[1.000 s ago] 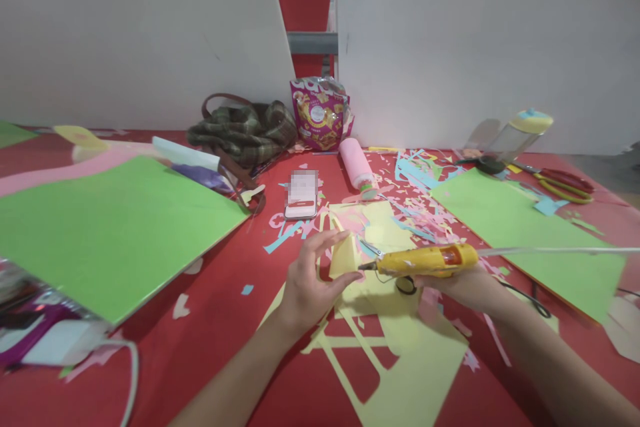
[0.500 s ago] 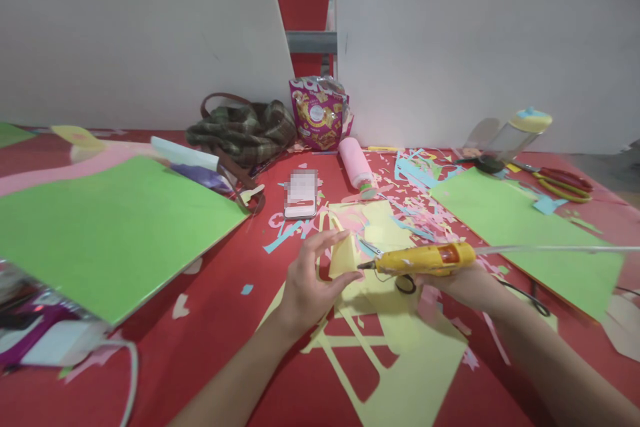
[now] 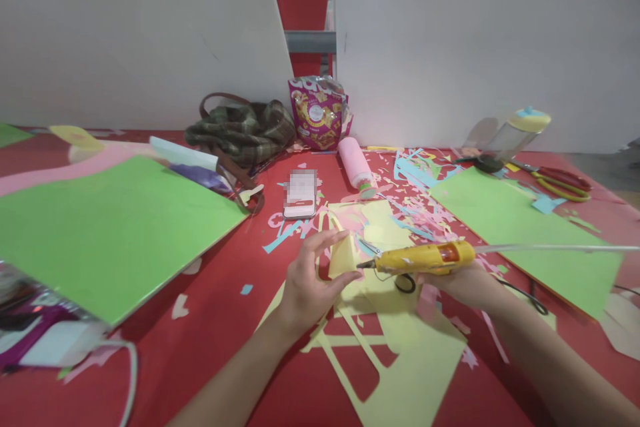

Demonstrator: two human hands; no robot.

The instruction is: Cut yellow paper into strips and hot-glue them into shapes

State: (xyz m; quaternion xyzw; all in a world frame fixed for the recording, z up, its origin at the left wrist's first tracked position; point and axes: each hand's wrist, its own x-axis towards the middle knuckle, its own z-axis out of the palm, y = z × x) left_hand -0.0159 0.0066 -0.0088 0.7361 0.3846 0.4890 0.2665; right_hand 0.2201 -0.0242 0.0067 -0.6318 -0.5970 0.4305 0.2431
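My left hand (image 3: 313,280) is closed on a small folded piece of yellow paper (image 3: 343,256), thumb at its lower edge and fingers at its top. In my right hand (image 3: 463,283) is a yellow hot glue gun (image 3: 425,259), its dark nozzle pointing left at the right edge of the folded paper. A clear glue stick (image 3: 550,249) runs out of the gun's back end to the right. Scissors (image 3: 405,283) lie partly hidden beneath the gun. Cut yellow paper sheets (image 3: 415,373) spread under both hands.
A phone (image 3: 301,193), a pink bottle (image 3: 356,163) and a snack bag (image 3: 320,113) are ahead. Green boards (image 3: 120,227) flank both sides. Paper scraps (image 3: 413,207) litter the red table. Pliers-like red and yellow handles (image 3: 563,183) and a clear cup (image 3: 515,137) are right.
Both hands, the glue gun and the folded paper keep nearly the same positions. The whole view has shifted very slightly.
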